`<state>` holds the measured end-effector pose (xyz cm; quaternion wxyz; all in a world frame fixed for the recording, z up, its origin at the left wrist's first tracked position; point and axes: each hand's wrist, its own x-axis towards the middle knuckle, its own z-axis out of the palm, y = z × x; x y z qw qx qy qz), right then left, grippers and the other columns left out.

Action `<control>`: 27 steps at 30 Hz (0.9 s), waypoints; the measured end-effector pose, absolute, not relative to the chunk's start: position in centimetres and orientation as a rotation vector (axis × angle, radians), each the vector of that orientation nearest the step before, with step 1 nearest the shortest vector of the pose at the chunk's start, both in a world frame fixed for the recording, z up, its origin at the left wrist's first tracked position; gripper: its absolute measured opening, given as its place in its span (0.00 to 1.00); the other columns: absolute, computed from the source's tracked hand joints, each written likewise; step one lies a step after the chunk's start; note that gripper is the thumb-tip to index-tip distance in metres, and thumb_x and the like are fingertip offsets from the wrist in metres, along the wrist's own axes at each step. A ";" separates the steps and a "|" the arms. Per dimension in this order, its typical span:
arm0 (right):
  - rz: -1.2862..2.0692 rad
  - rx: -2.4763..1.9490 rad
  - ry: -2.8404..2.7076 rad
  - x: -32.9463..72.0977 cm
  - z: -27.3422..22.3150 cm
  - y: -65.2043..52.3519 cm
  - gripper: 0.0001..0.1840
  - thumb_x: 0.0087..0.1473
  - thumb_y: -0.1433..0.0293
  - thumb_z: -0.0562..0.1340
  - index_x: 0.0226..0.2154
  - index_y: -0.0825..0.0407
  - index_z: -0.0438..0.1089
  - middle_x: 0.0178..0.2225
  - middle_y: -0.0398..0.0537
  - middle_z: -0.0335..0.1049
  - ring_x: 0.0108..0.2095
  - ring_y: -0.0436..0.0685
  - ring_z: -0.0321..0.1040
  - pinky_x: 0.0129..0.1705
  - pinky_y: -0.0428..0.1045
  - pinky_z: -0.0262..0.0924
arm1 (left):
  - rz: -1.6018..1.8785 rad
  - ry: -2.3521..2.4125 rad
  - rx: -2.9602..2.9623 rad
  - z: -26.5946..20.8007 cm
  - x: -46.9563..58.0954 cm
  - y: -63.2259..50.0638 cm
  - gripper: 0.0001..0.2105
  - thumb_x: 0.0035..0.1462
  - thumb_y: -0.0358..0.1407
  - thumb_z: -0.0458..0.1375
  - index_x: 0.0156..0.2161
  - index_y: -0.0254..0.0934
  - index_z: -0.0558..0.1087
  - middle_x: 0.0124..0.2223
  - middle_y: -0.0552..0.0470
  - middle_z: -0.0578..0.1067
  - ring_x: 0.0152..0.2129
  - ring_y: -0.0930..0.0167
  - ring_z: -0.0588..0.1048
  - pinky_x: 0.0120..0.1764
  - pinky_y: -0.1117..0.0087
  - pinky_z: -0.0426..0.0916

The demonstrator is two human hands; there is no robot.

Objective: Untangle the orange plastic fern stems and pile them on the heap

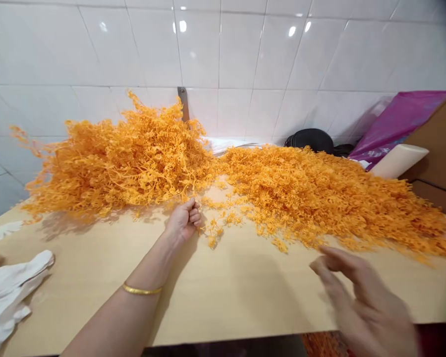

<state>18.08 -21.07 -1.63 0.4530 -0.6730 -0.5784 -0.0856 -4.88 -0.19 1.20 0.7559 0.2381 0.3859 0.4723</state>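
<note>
My left hand [185, 219], with a gold bangle [141, 289] on its wrist, is closed at the front edge of the left pile of orange artificial sprigs [134, 163]. Its fingers pinch what looks like the stem of one sprig; the exact grip is partly hidden. A few loose orange pieces [213, 234] lie just right of that hand. My right hand [367, 302], blurred, hovers over the table's front right, thumb and forefinger slightly apart, with nothing visible between them. Beyond it spreads a lower, wider heap of small orange pieces [312, 193].
White gloves [15, 292] lie on the left of the pale wooden table [223, 292]. A black case [309, 140], purple bag [394, 124], cream roll [400, 160] and cardboard box [438, 134] stand at the back right. White tiled wall [238, 54] rises behind.
</note>
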 end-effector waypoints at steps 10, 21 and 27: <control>-0.333 -1.749 -1.608 17.7 -4.3 -19.5 0.07 0.49 0.71 0.55 0.33 0.53 0.64 0.29 0.48 0.66 0.31 0.53 0.64 0.34 0.48 0.58 | 0.988 0.875 0.554 1.6 -4.9 -0.2 0.12 0.54 0.33 0.45 0.20 0.35 0.56 0.11 0.63 0.45 0.06 0.81 0.47 0.12 0.80 0.44; -0.374 -1.760 -1.576 17.5 -4.1 -19.4 0.05 0.48 0.71 0.56 0.31 0.52 0.65 0.27 0.46 0.66 0.29 0.51 0.64 0.32 0.46 0.58 | 0.955 0.857 0.549 1.5 -4.7 -0.2 0.12 0.53 0.36 0.47 0.19 0.37 0.57 0.10 0.62 0.46 0.06 0.81 0.47 0.11 0.77 0.44; -0.371 -1.771 -1.567 17.5 -4.1 -19.4 0.06 0.48 0.71 0.56 0.31 0.53 0.65 0.27 0.46 0.66 0.29 0.52 0.64 0.33 0.47 0.58 | 0.962 0.883 0.611 1.5 -4.7 -0.2 0.14 0.54 0.35 0.45 0.19 0.36 0.56 0.10 0.62 0.46 0.06 0.81 0.46 0.12 0.78 0.44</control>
